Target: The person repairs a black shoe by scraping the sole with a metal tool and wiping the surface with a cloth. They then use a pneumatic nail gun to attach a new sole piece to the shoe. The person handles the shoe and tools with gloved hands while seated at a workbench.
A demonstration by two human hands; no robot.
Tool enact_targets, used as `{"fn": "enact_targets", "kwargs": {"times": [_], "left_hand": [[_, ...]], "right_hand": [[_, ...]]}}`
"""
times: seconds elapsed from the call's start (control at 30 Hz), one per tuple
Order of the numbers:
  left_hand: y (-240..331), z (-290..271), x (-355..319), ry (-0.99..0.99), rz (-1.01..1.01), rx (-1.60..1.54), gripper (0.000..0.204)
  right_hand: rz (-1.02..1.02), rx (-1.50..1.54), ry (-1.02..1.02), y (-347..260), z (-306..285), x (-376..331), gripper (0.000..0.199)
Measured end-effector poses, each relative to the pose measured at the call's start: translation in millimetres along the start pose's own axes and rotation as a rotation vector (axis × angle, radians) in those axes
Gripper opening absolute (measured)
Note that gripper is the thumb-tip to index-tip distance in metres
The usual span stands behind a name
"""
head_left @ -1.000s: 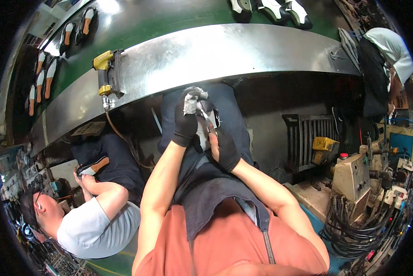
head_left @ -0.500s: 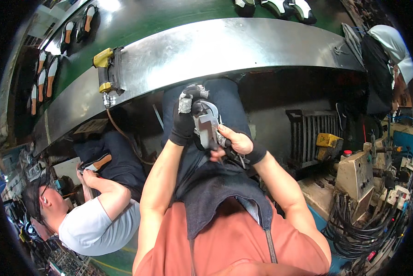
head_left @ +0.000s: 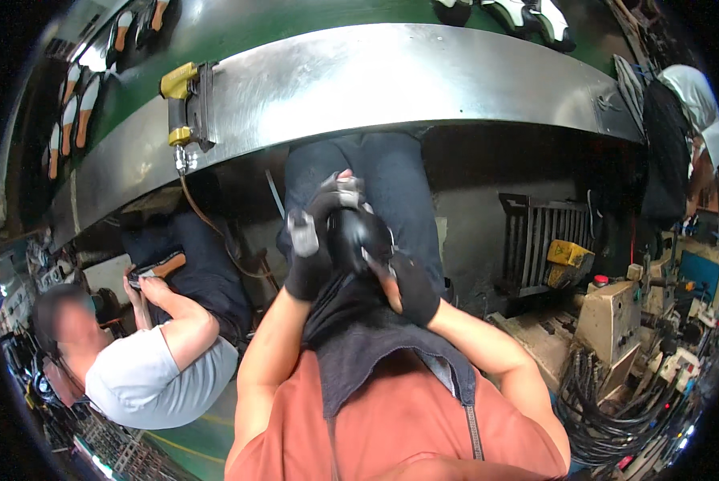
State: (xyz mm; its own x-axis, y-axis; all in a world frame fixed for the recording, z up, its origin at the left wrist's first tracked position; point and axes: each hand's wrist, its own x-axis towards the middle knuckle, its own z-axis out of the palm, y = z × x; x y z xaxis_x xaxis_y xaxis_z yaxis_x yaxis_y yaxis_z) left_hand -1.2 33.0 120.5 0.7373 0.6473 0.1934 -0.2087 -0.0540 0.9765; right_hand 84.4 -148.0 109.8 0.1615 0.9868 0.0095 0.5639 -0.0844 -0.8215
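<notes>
Right hand: dark-gloved (head_left: 414, 290), just below the centre of the frame, thumb bare and laid along the near right side of the black piece; the other fingers are blurred and partly hidden, so I cannot tell whether they pinch.
Black piece: rounded, glossy and shoe-like (head_left: 350, 240), in the middle of the frame between the two hands and above the wearer's lap, blurred.
Left hand: dark-gloved with pale tape on its digits (head_left: 318, 232), left of the centre, fingers curled over the far end of the piece and pressed to it.
Co-worker: in a pale shirt (head_left: 163, 369), lower left, both hands on a tan-soled shoe (head_left: 165, 264).
Metal bench: curved strip (head_left: 407, 76) across the upper frame.
Air tool: yellow and black (head_left: 180, 108), on the bench, upper left.
White-and-black shoes: on the green surface (head_left: 311, 16), upper right (head_left: 553, 20).
</notes>
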Motion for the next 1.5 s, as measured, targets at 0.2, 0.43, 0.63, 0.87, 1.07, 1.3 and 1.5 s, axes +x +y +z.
{"fn": "enact_targets", "kwargs": {"times": [0.2,0.43,0.63,0.87,1.07,1.3,1.5], "left_hand": [[26,25,-69,0.08,-0.202,-0.061,0.051],[32,11,-62,-0.043,-0.145,-0.004,0.044],[-88,14,-118,0.314,-0.314,-0.378,0.036],[-106,-14,-60,0.198,-0.586,-0.578,0.045],[-58,21,-28,0.196,-0.334,0.557,0.05],[-58,4,-28,0.065,-0.239,0.642,0.053],[-58,-5,2,0.039,-0.554,0.103,0.069]], "right_hand": [[-0.133,0.074,-0.114,32,19,-87,0.038],[0.367,0.56,-0.256,50,32,-105,0.045],[-0.038,0.097,-0.176,43,23,-81,0.039],[0.157,0.109,0.157,-62,-41,5,0.035],[0.769,0.677,0.142,4,-40,47,0.055],[0.729,0.71,0.055,32,-30,49,0.063],[0.712,0.772,0.055,55,-40,53,0.065]]}}
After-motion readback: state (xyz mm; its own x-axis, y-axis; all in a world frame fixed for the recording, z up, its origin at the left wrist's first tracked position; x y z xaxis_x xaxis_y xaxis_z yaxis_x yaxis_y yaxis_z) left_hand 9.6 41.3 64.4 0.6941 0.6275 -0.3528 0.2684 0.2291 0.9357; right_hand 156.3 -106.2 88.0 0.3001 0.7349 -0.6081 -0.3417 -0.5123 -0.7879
